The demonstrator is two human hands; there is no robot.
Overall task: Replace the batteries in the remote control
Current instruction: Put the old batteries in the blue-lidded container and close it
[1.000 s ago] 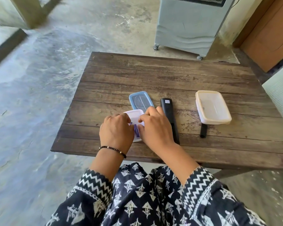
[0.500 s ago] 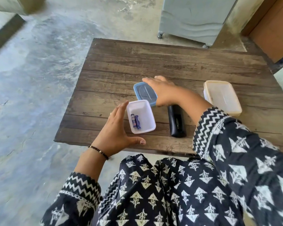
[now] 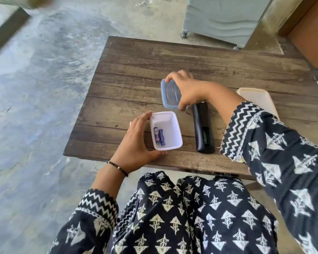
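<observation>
A small white box [image 3: 173, 125] stands open near the table's front edge, with two blue batteries [image 3: 159, 136] lying in it. My left hand [image 3: 136, 143] cups the box's left side, fingers straight along its wall and thumb under its front. My right hand [image 3: 187, 90] grips the blue-rimmed clear lid [image 3: 170, 94] just beyond the box, fingers curled over its far and near ends. The black remote [image 3: 203, 127] lies face down to the right of the box, its battery bay uncovered and showing dark.
The wooden table [image 3: 154, 61] has a cream lidded container [image 3: 259, 99] at its right, partly behind my right sleeve. A grey wheeled appliance [image 3: 224, 17] stands beyond the table's far edge. Concrete floor lies to the left.
The white box went from covered by both hands to open with the batteries showing. My right hand moved forward to the blue lid and now grips it by its ends.
</observation>
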